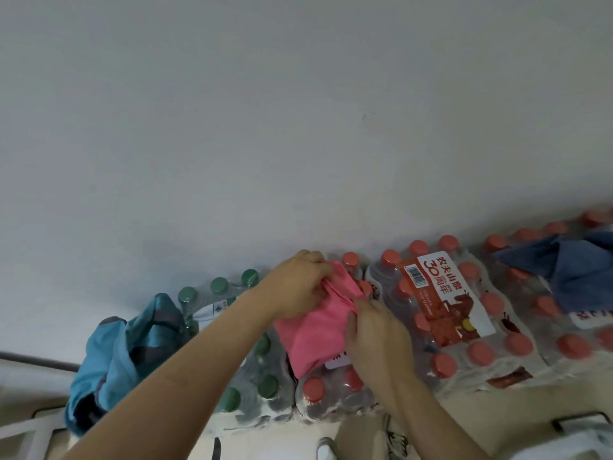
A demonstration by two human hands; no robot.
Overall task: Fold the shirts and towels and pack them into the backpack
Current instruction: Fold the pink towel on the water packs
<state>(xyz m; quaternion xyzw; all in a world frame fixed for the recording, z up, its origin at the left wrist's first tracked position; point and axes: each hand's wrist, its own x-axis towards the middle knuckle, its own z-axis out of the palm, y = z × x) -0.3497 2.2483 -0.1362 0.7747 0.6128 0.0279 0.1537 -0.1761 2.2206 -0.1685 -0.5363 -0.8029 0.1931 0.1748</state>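
At lower centre, the left hand (298,283) and right hand (378,340) each pinch a bunched edge of the pink cloth (315,336), which lies on the bottle packs (464,327). A teal bag (122,356), possibly the backpack, sits lower left.

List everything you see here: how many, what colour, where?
pink cloth: one, pink, centre, on the bottle packs
blue cloth: one, dark blue, far right, on packs
backpack: one, teal, left, beside green-capped pack
red-capped bottle packs: at least three, clear, centre to right
green-capped bottle pack: one, clear, left of centre
shoe: one, white, bottom edge
left hand: one, grips pink cloth's far end
right hand: one, pinches pink cloth's near edge
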